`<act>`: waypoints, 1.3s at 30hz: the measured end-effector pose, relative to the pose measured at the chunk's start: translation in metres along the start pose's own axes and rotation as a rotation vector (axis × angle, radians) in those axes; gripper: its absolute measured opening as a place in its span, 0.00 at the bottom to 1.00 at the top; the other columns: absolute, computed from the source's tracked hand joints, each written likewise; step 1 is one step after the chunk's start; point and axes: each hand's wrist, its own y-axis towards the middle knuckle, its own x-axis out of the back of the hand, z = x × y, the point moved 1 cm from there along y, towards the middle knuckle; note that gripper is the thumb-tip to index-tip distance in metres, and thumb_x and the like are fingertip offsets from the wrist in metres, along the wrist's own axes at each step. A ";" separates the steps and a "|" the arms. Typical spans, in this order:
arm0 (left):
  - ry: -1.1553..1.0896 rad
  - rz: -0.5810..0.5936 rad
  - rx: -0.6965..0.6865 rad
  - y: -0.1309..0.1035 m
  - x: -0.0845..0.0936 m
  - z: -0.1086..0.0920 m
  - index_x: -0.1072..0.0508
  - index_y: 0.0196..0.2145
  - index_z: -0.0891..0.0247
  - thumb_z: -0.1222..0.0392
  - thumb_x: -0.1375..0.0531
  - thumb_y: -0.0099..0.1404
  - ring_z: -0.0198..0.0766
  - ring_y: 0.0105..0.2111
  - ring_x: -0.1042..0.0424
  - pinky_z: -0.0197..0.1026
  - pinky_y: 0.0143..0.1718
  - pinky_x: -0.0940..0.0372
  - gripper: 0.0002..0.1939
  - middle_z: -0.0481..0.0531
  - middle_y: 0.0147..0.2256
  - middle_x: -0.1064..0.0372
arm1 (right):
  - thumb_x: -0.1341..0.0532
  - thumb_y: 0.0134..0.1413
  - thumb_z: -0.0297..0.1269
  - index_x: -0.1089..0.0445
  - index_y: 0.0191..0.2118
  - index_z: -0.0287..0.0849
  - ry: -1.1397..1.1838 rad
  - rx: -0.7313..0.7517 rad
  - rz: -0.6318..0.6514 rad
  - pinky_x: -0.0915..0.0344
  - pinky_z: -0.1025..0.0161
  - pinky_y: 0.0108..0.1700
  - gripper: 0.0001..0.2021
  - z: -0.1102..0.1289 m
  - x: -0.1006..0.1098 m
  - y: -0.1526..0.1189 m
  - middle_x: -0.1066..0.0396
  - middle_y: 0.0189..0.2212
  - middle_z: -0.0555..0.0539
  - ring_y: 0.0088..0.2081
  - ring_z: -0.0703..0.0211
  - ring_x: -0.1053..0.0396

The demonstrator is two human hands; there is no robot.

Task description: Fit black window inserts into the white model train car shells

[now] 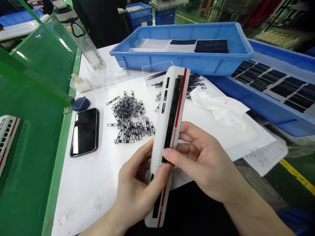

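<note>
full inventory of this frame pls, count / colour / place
train body shell: 1, white with red stripe and black window band, held in both hands at centre
small window frames: a pile, too many to count, black, on the white table behind the shell
phone: 1, black, face up, left on the table
cloth: 1, white, crumpled, right of the shell
blue tray: 1, at the back, holds dark and pale sheets
second blue tray: 1, right, holds dark strips
second shell: 1, white and red, far left edge
left hand: grips the shell low down
right hand: grips the shell's right side
</note>
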 end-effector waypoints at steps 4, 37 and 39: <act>-0.058 0.049 0.022 0.003 0.002 -0.006 0.26 0.60 0.55 0.65 0.33 0.71 0.39 0.58 0.22 0.34 0.57 0.27 0.22 0.50 0.60 0.23 | 0.36 0.68 0.30 0.29 0.51 0.48 0.019 0.019 0.047 0.21 0.65 0.42 0.10 0.003 -0.001 0.002 0.21 0.49 0.49 0.39 0.61 0.19; 0.127 -0.033 -0.100 -0.017 -0.003 -0.004 0.31 0.60 0.45 0.65 0.36 0.73 0.37 0.47 0.23 0.35 0.46 0.27 0.22 0.47 0.50 0.22 | 0.26 0.56 0.40 0.29 0.62 0.53 -0.646 0.516 -0.474 0.27 0.59 0.37 0.29 0.024 0.008 -0.002 0.30 0.51 0.45 0.50 0.51 0.29; 0.152 -0.053 -0.132 -0.019 -0.004 -0.003 0.31 0.61 0.44 0.66 0.35 0.71 0.41 0.50 0.23 0.38 0.48 0.25 0.26 0.48 0.52 0.22 | 0.26 0.56 0.39 0.27 0.62 0.53 -0.697 0.563 -0.474 0.28 0.57 0.37 0.28 0.025 0.004 -0.003 0.31 0.52 0.44 0.51 0.48 0.30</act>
